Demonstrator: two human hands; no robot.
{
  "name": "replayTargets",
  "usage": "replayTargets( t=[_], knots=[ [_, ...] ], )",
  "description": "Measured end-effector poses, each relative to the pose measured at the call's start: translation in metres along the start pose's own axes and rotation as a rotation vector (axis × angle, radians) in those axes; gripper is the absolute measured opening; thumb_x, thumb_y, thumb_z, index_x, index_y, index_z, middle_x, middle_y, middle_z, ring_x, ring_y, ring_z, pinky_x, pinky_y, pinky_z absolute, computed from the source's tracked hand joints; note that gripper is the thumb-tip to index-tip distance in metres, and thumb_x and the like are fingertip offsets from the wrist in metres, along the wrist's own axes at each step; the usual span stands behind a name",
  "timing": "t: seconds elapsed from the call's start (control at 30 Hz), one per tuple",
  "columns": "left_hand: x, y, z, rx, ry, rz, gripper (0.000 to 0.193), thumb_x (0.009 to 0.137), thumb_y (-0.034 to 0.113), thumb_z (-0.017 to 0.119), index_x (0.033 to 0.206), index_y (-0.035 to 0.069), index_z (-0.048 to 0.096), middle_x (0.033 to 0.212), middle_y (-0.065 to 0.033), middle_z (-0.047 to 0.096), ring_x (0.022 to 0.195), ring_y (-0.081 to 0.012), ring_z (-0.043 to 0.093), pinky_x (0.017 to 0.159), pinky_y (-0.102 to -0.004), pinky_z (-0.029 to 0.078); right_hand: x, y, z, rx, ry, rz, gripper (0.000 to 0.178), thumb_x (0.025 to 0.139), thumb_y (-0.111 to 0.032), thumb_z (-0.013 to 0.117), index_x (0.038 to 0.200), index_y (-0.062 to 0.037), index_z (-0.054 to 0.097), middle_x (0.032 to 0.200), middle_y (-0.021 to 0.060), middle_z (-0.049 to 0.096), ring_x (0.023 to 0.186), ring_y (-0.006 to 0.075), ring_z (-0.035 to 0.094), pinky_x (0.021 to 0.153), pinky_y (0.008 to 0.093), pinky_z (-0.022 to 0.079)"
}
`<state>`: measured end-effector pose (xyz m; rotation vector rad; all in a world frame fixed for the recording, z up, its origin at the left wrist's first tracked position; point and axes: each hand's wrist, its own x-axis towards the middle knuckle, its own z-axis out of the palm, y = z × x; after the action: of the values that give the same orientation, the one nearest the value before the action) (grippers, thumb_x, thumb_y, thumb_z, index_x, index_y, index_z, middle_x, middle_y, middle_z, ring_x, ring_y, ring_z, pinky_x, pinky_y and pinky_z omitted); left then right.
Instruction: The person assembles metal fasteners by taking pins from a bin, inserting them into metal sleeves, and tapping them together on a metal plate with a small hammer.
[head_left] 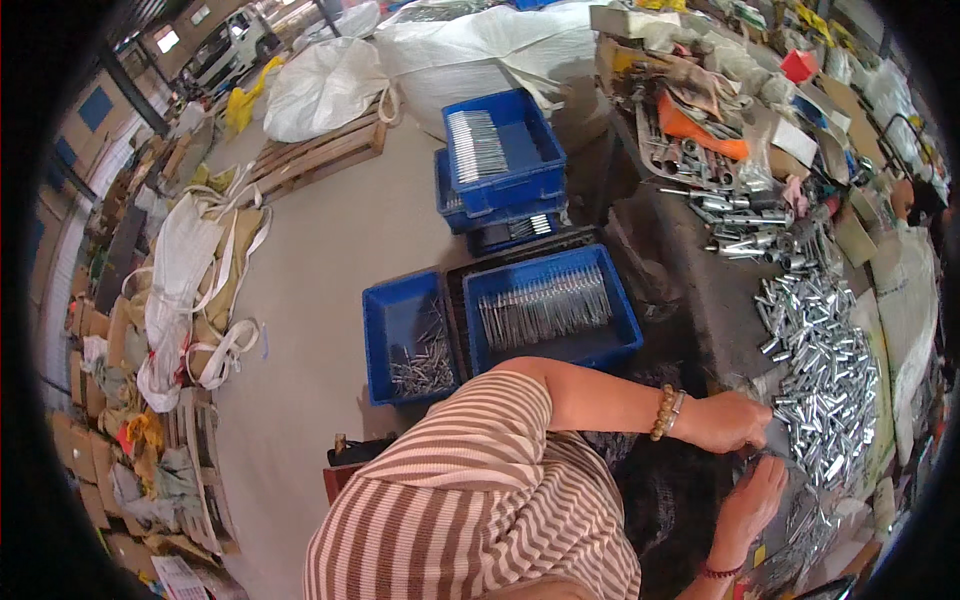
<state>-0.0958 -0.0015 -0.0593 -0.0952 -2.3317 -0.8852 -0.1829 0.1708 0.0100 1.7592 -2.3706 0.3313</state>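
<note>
A large pile of short, shiny metal tubes covers the bench at the right. At its near-left edge my left hand, with a beaded bracelet on the wrist, has its fingers curled together. Just below it is my right hand, its fingers pressed together. Whatever either hand grips is too small or hidden to make out. The two hands are close together, fingertips almost meeting. Beside my right hand lie thin metal rods, partly blurred at the bench edge.
Left of the bench, a blue crate holds a row of long metal pieces; another blue crate holds loose small parts. Stacked blue crates stand behind. Larger metal fittings and clutter lie farther along the bench. White sacks rest on a wooden pallet.
</note>
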Motion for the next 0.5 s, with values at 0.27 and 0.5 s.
replayTargets(
  t=[0.27,0.5],
  knots=[
    [0.011,0.002,0.02,-0.013,0.007,0.054,0.01,0.083,0.015,0.069,0.078,0.008,0.066,0.088,-0.0145,0.061,0.086,-0.0359,0.065,0.07,-0.0492,0.051,-0.014,0.016,0.004,-0.051,0.078,0.015,0.009,0.094,-0.002,0.058,0.102,0.0009,0.056,0.103,0.0214,0.056,0.104,0.0439,0.057,0.088,0.0565,0.047],
    [0.003,0.006,-0.047,0.148,-0.207,-0.095,0.01,0.09,0.015,0.069,0.096,0.01,0.075,0.097,-0.013,0.064,0.097,-0.0341,0.064,0.079,-0.0472,0.054,0.008,-0.006,0.015,0.076,0.138,0.006,0.023,0.084,0.003,0.06,0.105,-0.0054,0.063,0.107,0.0164,0.065,0.104,0.0372,0.062,0.091,0.0474,0.052]
  ],
)
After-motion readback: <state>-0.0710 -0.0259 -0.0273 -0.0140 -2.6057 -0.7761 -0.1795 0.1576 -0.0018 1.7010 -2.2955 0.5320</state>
